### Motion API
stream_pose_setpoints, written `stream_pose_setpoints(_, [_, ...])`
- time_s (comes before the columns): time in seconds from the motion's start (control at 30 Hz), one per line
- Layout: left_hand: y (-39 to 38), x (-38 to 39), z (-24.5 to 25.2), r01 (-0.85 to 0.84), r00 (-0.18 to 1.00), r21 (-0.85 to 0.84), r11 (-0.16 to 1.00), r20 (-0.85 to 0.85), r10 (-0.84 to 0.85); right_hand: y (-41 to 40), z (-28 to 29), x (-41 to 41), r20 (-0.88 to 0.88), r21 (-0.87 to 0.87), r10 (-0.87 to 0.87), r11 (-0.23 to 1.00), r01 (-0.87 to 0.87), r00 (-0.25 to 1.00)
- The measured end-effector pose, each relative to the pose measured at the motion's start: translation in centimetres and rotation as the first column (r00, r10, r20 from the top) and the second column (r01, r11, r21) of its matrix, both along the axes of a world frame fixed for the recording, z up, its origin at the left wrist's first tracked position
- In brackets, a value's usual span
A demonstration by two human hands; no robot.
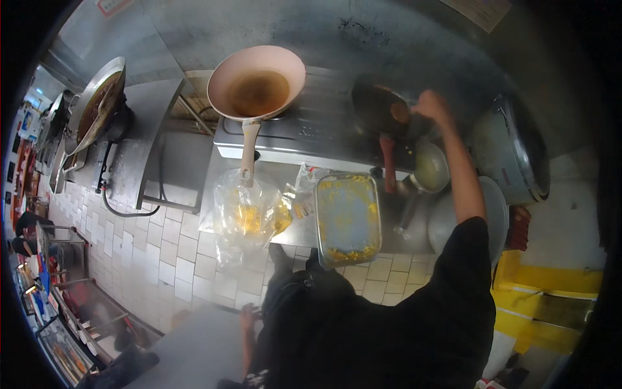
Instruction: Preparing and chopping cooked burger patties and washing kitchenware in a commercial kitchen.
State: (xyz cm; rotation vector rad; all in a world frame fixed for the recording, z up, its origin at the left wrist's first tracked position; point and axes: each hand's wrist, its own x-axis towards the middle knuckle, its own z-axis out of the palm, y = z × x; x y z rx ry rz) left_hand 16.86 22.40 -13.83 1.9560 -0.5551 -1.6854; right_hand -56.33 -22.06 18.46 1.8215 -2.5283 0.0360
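Observation:
At the right of the stove, my right hand point(430, 106) is closed on a thin thing, possibly a utensil handle, at the edge of a dark frying pan point(374, 104) with a red handle. A brownish round piece point(400, 112) lies at the pan's right side. My left hand point(250, 313) hangs low by my side, near a grey surface; its grip is unclear. A pink-lined frying pan point(223, 87) with brown residue stands on the left burner. In front are a glass or metal tray point(347, 214) smeared with yellow bits and a clear plastic bag point(250, 214) with yellow food.
Beside the dark pan sits a small pot point(430, 167) with yellowish contents. A large lidded pot point(510, 146) stands far right, above a pale round lid or bowl point(495, 219). A large wok point(99, 104) is at the left. The grey surface point(194, 345) lies behind my left hand.

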Motion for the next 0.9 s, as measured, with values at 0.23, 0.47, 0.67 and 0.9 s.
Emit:
stream_pose_setpoints(0.23, [-0.5,-0.1,0.0,-0.002,1.000,-0.003,1.000,0.027,0.002,-3.3,-0.9,-3.6,0.114,-0.031,0.029,0.999,-0.026,0.993])
stream_pose_setpoints(0.47, [1.2,-1.0,2.2,0.134,0.985,0.009,0.991,0.111,-0.134,-5.6,-1.3,-3.9,0.083,-0.002,-0.062,0.998,0.062,0.995])
stream_pose_setpoints(0.67, [2.2,-0.7,0.5,0.083,0.974,0.155,0.984,0.197,-0.113,-4.6,0.7,-0.9,0.035,0.078,-0.109,0.991,0.106,0.993])
stream_pose_setpoints(0.9, [1.6,-0.4,0.0,0.126,0.978,0.097,0.987,0.154,-0.140,-4.0,1.1,3.8,-0.071,0.164,-0.068,0.983,0.079,0.995])
